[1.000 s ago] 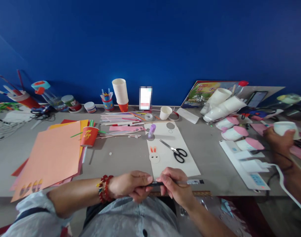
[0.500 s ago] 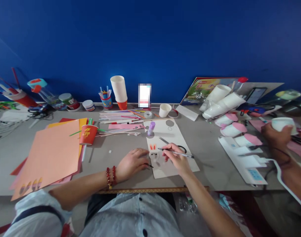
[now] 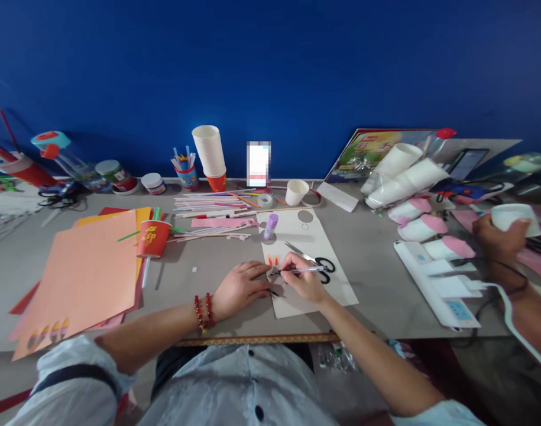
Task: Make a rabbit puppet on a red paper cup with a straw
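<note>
My right hand [image 3: 303, 281] grips a clear-barrelled pen [image 3: 309, 270], its tip down on the face of a small white paper rabbit [image 3: 273, 261] with orange ears. My left hand [image 3: 242, 290] lies low over the table, fingertips at the rabbit's left edge. A small black pen cap [image 3: 274, 293] pokes out from between its fingers. Both hands partly cover the rabbit. Beneath is a white sheet of paper [image 3: 334, 290] with round holes cut in it. Black-handled scissors [image 3: 324, 261] lie on the sheet, just beyond my right hand. A purple glue stick [image 3: 271, 226] stands near its far left corner.
Coloured paper [image 3: 88, 260] and a red paper cup [image 3: 154, 238] lie to the left. Straws [image 3: 212, 203], stacked white cups [image 3: 207, 151] and a single cup [image 3: 297, 192] line the back. On the right are a power strip [image 3: 434, 290] and another person's hand [image 3: 501, 239] holding a cup.
The pen and its cap have come apart between my hands. Both hands have moved forward to the rabbit, and the pen tip has come down onto its face.
</note>
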Available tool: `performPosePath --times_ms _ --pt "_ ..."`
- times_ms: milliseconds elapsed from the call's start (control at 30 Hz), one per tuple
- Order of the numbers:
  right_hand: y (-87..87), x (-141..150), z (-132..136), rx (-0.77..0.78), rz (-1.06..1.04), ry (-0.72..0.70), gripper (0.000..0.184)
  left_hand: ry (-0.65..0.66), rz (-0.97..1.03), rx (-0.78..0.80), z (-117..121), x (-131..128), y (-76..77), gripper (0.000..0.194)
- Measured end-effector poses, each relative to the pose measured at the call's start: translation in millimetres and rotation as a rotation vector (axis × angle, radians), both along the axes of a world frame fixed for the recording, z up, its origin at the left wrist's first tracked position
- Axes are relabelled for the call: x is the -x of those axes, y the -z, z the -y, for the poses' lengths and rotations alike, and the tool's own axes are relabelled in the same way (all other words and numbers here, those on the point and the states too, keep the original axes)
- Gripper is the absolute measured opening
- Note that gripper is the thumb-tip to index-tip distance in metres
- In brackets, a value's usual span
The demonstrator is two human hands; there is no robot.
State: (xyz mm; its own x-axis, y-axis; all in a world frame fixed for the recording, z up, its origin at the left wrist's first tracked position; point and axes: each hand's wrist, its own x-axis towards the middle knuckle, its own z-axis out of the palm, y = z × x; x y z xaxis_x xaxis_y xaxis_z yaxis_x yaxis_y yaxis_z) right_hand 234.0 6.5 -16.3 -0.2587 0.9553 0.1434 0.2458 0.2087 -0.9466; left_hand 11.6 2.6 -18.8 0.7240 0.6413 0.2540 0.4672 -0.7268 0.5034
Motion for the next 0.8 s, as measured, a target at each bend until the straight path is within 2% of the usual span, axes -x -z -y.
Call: performPosePath --times_ms 167,300,500,800 --pt "-1.2 0.2 -4.4 -0.018 0.001 -0.023 0.006 -0.019 0.012 0.003 -1.9 -0.6 -1.4 0.026" --pt "7.6 2.1 -4.8 -0.082 -0.014 0.061 0.013 -0.012 -0.011 0.012 -2.9 -0.6 -1.5 0.027" --pt "17.9 3.2 -2.4 -0.180 0.077 0.064 0.019 -0.021 -0.036 0.015 -2.4 -0.6 2.2 0.026" --pt "19.6 3.3 -3.1 -0.195 0.132 0.059 0.019 -0.020 -0.029 0.036 -3.2 0.3 3.7 0.027"
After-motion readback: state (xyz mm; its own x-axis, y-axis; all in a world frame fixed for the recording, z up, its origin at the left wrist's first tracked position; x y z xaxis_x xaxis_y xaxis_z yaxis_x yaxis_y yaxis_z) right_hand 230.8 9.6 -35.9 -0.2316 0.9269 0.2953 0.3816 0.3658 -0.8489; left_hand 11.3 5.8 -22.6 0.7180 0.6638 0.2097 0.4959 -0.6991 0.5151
